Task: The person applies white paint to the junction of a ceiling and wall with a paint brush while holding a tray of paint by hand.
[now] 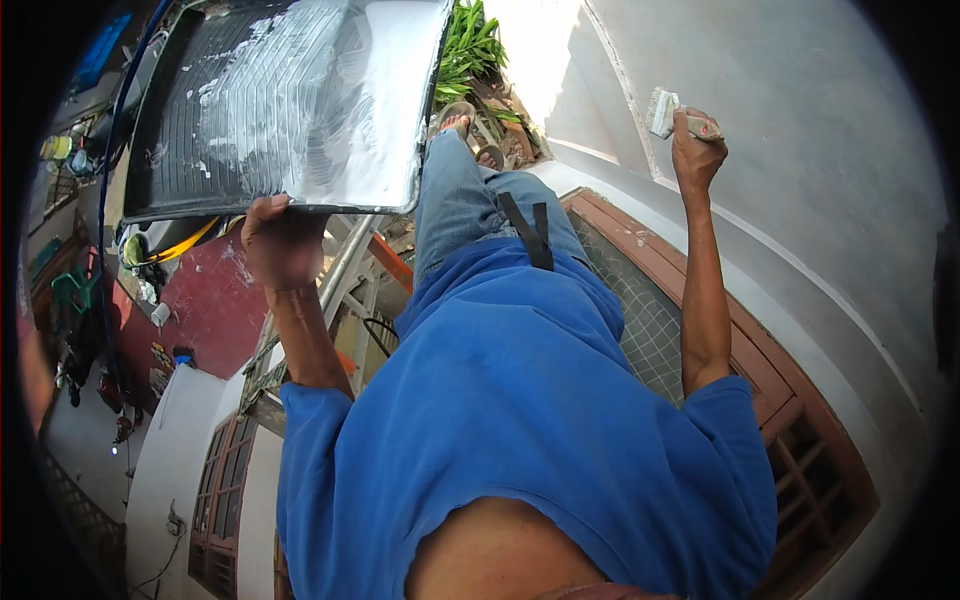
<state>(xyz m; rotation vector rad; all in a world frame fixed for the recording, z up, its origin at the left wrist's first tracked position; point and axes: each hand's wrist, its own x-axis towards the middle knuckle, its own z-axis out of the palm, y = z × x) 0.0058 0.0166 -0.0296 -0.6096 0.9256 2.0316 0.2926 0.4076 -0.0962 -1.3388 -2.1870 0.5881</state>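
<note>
My left hand [285, 245] grips the near edge of a black paint tray [200, 130], thumb over the rim and fingers beneath it. White paint pools along the tray's right side and smears its ribbed slope. On the right, my raised right hand [698, 155] is closed round the handle of a paintbrush [662, 112]. Its wide bristles are coated white and point left, close in front of the grey-white wall [800, 130]; whether they touch it I cannot tell.
A metal ladder or scaffold frame [345, 265] stands beside my legs at the left. Below the wall is a brown wooden frame [740, 330] with wire mesh. Green plants [470, 45] grow past my sandalled feet. Far below left lies a red floor [215, 310] with scattered items.
</note>
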